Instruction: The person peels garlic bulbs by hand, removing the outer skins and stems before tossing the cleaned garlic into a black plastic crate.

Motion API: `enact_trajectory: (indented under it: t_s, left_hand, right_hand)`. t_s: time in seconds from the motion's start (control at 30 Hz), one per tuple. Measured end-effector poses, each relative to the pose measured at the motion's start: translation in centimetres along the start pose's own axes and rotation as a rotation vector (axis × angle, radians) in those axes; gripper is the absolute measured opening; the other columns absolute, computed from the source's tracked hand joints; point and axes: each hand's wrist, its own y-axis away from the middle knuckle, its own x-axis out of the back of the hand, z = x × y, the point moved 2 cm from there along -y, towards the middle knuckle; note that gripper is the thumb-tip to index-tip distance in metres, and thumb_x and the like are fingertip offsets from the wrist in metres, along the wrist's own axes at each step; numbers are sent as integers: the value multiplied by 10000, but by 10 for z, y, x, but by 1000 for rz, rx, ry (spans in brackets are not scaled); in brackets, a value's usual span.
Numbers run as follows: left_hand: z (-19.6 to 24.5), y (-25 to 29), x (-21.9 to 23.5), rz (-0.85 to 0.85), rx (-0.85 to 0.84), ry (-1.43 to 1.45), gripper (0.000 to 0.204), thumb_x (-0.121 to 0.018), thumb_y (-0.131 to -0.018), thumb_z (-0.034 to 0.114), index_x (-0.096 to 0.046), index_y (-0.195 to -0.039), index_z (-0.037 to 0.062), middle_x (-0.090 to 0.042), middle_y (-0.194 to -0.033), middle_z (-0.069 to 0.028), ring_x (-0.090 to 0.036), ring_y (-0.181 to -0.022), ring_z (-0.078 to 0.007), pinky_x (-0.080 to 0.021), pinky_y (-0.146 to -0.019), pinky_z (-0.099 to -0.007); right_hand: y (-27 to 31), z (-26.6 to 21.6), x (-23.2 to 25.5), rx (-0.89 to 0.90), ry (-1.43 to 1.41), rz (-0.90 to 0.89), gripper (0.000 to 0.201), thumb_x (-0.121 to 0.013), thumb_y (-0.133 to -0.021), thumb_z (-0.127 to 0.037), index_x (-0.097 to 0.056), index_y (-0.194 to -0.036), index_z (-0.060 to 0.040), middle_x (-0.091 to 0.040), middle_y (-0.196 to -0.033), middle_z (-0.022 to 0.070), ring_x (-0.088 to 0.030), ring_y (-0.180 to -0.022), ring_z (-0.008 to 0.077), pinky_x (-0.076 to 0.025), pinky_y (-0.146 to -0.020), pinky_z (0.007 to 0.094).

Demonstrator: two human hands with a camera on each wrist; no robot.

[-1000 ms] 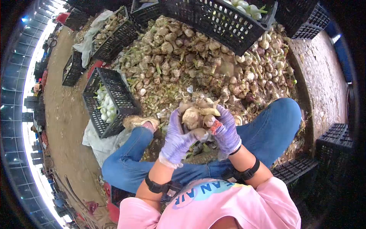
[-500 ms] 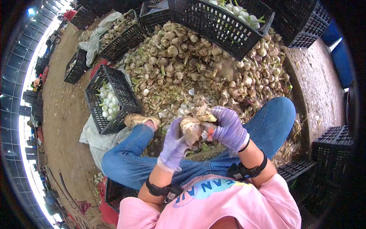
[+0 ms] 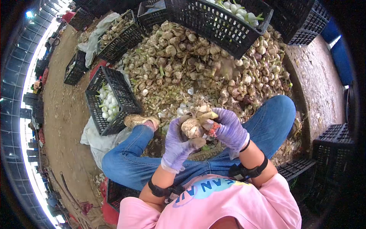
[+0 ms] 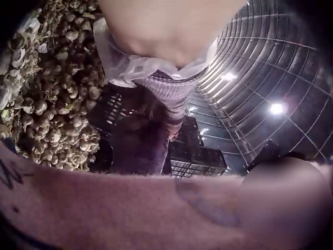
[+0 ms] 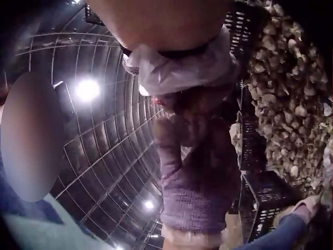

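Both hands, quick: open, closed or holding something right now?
Left hand: closed, holding a garlic bulb.
Right hand: close against the garlic bulb; whether it pinches anything cannot be told.

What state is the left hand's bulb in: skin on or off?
On, at least partly: the bulb shows brown-streaked skin; its underside is hidden.

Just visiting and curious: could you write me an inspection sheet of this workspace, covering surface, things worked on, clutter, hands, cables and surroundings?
Surface: brown, littered floor.
Job's things: round, brown-streaked white garlic bulb in hand; large heap of brownish-white bulbs ahead.
Clutter: pale papery peelings between heap and person.
Hands: purple-gloved left hand grips the garlic bulb; purple-gloved right hand is at its other side, exact grip unclear.
Cables: nothing seen for certain.
Surroundings: several black slatted plastic crates; one crate at the left holds smooth white bulbs.
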Motion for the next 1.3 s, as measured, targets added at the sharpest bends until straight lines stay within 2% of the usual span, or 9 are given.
enact_trajectory:
  t_s: [0.33, 0.47, 0.53, 0.63, 0.8, 0.93, 1.03, 1.13, 1.3]
  left_hand:
    - [-2, -4, 7, -101, -180, -294, 818, -854, -553, 247, -401, -1202, 43, -494, -1141, -79, -507, -1049, -185, -468, -861, -314]
    - [5, 1, -5, -95, -88, 48, 828, -849, -561, 219, -385, -1222, 38, -502, -1164, -108, -526, -1053, -216, -475, -841, -327]
    - [10, 1, -7, -93, -70, 70, 811, -833, -583, 270, -389, -1219, 33, -524, -1122, -106, -545, -1018, -217, -480, -825, -323]
    - [9, -5, -1, -102, 9, 145, 791, -786, -623, 395, -406, -1209, 26, -562, -1038, -99, -575, -950, -207, -488, -797, -314]
    - [-10, -15, 19, -154, 258, 83, 781, -711, -667, 530, -439, -1205, 32, -573, -1006, -77, -575, -927, -170, -470, -795, -272]
    - [7, -10, 1, -135, -449, -821, 727, -721, -710, 414, -407, -1249, 41, -495, -1158, -95, -496, -1058, -199, -412, -898, -310]
    - [8, -12, 2, -114, -127, -506, 715, -678, -725, 467, -417, -1242, 48, -507, -1124, -117, -510, -1032, -218, -415, -887, -316]
    - [1, -20, 13, -72, 404, 107, 693, -533, -736, 661, -526, -1129, 91, -586, -928, -76, -582, -819, -165, -490, -678, -267]
    - [-11, -23, 11, -22, 412, -123, 804, -489, -731, 705, -445, -1226, 72, -582, -1011, -70, -583, -842, -182, -499, -673, -294]
  right_hand:
    - [0, -3, 1, -136, -32, -50, 246, -606, -816, -173, -594, -1019, -34, -576, -855, -23, -534, -750, 92, -445, -673, 233]
    - [-5, 5, 9, 605, 1083, -315, 321, -597, -674, -103, -611, -994, -113, -614, -945, 74, -596, -841, 302, -487, -720, 362]
    - [-3, 10, 7, -3, 249, -182, 274, -623, -675, -87, -610, -948, -90, -620, -895, 82, -602, -767, 247, -486, -682, 318]
    - [3, 12, 5, -162, -54, -49, 199, -641, -683, -94, -596, -875, -65, -607, -787, 86, -590, -696, 199, -472, -638, 290]
    - [0, 37, 19, -26, 354, 18, 266, -636, -723, -102, -583, -962, 1, -617, -782, 76, -574, -691, 164, -471, -649, 281]
    - [-2, 50, 25, 5, 149, 173, 284, -632, -709, -87, -590, -974, 6, -626, -864, 107, -597, -765, 190, -471, -689, 303]
    - [1, 39, 27, 4, 109, 71, 329, -643, -792, -167, -551, -1075, -27, -606, -932, 15, -558, -807, 94, -463, -713, 243]
    - [-4, 15, 24, 560, 971, -194, 305, -586, -819, -203, -552, -1069, -32, -590, -881, 9, -549, -774, 94, -448, -667, 244]
    - [0, 36, 26, -93, 209, -87, 271, -563, -799, -158, -559, -1027, -12, -562, -859, 48, -523, -755, 139, -446, -676, 268]
